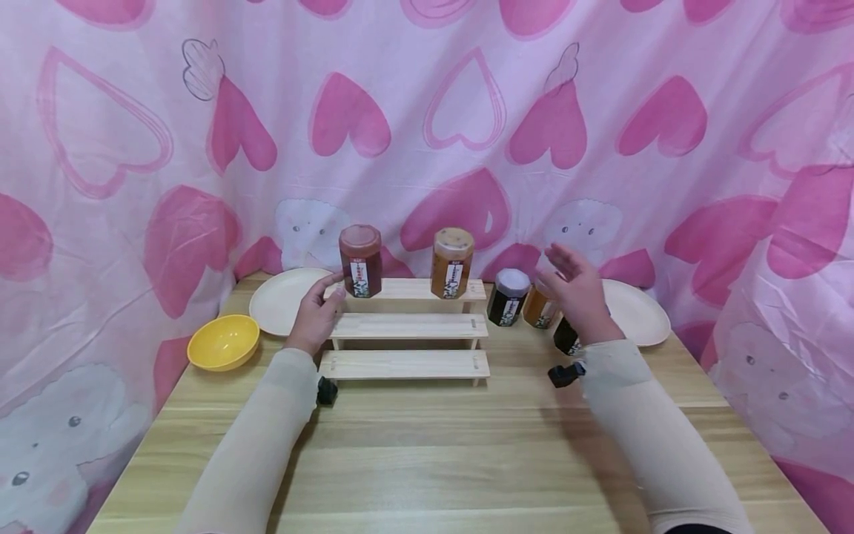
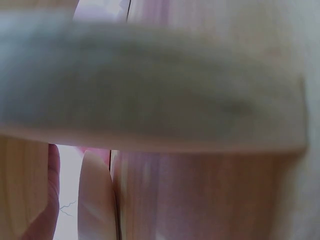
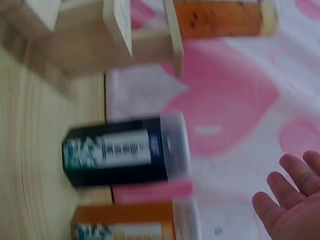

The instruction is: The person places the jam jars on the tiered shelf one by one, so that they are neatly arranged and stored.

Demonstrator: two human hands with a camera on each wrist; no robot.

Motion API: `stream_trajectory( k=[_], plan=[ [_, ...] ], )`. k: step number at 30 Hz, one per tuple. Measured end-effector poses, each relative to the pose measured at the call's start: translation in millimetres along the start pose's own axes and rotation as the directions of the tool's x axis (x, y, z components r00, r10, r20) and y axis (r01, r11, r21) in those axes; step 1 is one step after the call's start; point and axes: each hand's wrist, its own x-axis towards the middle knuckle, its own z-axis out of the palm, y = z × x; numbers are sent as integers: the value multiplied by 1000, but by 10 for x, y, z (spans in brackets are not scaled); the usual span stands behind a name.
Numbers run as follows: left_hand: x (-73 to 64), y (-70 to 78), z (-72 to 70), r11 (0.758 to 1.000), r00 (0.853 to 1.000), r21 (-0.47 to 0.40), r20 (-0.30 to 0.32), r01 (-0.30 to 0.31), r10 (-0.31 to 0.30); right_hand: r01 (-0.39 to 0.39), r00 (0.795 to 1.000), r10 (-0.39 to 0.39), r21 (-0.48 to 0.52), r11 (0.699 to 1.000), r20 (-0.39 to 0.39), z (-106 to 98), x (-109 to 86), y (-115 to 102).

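My left hand is at the left end of a three-tier wooden rack, its fingers by the base of a dark red jar on the top tier. Whether they touch the jar or the board cannot be told. A wooden board and a blurred shape hide most of this hand in the left wrist view. An orange-brown jar stands farther right on that tier. My right hand hovers above several jars right of the rack, fingers spread and holding nothing. Among them are a black jar and an amber jar.
A yellow bowl sits at the table's left side, beside a white plate. Another white plate lies behind my right hand, with a dark jar partly hidden by it. A heart-patterned curtain hangs behind the table.
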Motion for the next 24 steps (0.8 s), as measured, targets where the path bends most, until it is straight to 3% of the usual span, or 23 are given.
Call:
stream_trajectory(
  k=[3, 9, 14, 18, 24],
  plan=[
    [49, -98, -9, 1000, 1000, 11, -6, -23, 23, -19, 999, 18, -21, 1000, -29, -182, -35, 73],
    [58, -126, -7, 1000, 999, 4, -7, -31, 31, -93, 992, 91, -18, 996, -84, -489, -60, 202],
    [56, -115, 5, 1000, 1000, -1, -11, -23, 23, -81, 986, 75, -38, 996, -148, -684, -85, 317],
    [12, -27, 13, 1000, 1000, -3, -3, -8, 8, -76, 987, 72, -24, 997, -146, -801, -107, 440],
    [-141, 208, 19, 1000, 1000, 13, 9, 1, -1, -96, 992, 88, -85, 992, -95, -870, -164, 618]
  ],
)
